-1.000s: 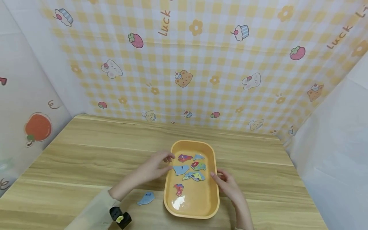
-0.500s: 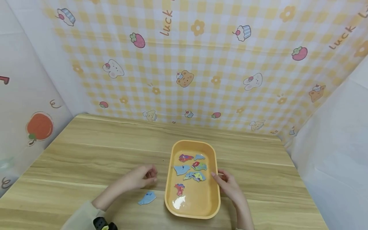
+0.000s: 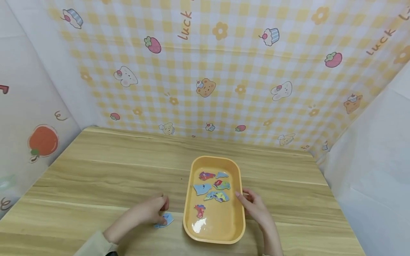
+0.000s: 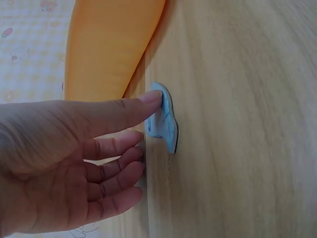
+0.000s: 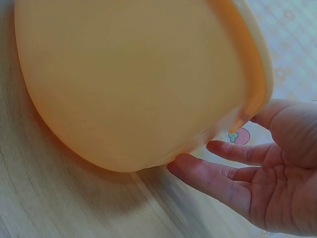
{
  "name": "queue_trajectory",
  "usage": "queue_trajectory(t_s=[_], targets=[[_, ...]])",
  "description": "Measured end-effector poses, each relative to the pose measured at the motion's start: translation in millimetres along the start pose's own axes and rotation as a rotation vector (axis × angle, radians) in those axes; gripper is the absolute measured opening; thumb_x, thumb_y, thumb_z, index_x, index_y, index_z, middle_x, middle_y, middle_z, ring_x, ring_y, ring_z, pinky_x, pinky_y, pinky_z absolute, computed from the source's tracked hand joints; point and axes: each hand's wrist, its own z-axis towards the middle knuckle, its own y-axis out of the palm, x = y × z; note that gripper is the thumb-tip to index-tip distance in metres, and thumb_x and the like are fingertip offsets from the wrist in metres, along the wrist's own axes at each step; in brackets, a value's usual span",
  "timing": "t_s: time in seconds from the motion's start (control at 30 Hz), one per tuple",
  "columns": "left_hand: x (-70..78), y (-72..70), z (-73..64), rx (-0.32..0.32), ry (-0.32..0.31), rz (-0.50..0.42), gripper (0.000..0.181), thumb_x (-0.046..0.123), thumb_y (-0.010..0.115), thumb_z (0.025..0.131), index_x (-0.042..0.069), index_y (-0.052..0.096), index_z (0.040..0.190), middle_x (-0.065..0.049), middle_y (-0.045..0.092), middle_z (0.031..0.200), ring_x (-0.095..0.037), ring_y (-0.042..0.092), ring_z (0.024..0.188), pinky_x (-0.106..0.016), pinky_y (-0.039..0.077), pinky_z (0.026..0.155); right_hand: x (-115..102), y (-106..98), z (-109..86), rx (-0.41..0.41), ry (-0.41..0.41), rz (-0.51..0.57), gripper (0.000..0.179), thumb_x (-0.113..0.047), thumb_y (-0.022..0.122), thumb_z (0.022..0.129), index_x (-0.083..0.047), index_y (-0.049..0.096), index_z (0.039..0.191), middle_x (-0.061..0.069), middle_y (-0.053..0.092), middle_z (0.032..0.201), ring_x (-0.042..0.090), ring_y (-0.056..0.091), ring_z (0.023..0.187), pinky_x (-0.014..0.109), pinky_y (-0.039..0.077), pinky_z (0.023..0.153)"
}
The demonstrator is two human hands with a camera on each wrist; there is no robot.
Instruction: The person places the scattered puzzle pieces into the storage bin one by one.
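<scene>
On the tabletop, left of the yellow tray (image 3: pixel 214 230), lies a flat blue puzzle piece (image 3: pixel 169 217). My left hand (image 3: pixel 152 210) reaches down over it, thumb on its upper face. In the left wrist view the straight thumb (image 4: pixel 119 113) touches the piece (image 4: pixel 166 116), while the other fingers, slightly bent, stand just past its edge. My right hand (image 3: pixel 255 207) holds the tray's right side, thumb over the rim and fingers against the outer wall. Several irregular printed pieces lie inside the tray, among them a red one (image 3: pixel 200 212) and a blue-yellow one (image 3: pixel 217 196).
The wooden table (image 3: pixel 112 167) extends to both sides of the tray. A yellow checked cloth (image 3: pixel 179 106) hangs behind the table's back edge, with white sheets at left and right.
My left hand has moved from the tray's left rim back toward me and left, down onto the blue piece on the table. The right hand keeps its hold on the tray.
</scene>
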Motion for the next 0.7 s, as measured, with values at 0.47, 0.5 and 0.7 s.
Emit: queue_trajectory(t_s=[0.47,0.5,0.7], targets=[[11.1,3.2,1.1,-0.025,-0.063,0.059,0.027,0.006,0.078,0.064,0.007,0.054,0.076,-0.001,0.048,0.073,-0.014,0.043,0.065,-0.022,0.035,0.055,0,-1,-0.9,0.009,0.012,-0.004,0.052,-0.029,0.055,0.09,0.006,0.044,0.127,0.026,0.06,0.107,0.023,0.066,0.08,0.036,0.056,0.065],[11.3,3.0,1.2,-0.037,-0.063,0.039,0.027,0.005,0.078,0.064,0.007,0.053,0.076,-0.001,0.048,0.072,-0.014,0.043,0.065,-0.022,0.035,0.054,0,-1,-1.1,0.007,0.009,-0.003,0.052,-0.029,0.055,0.09,0.006,0.044,0.127,0.026,0.06,0.108,0.023,0.066,0.08,0.036,0.056,0.065],[5.0,0.6,0.3,-0.096,-0.006,-0.132,0.025,-0.003,0.071,0.069,0.007,0.05,0.078,-0.001,0.05,0.071,-0.013,0.046,0.064,-0.02,0.038,0.053,-1,0,-1.3,0.001,0.008,0.001,0.054,-0.029,0.055,0.09,0.007,0.043,0.127,0.027,0.06,0.108,0.024,0.066,0.079,0.036,0.056,0.065]])
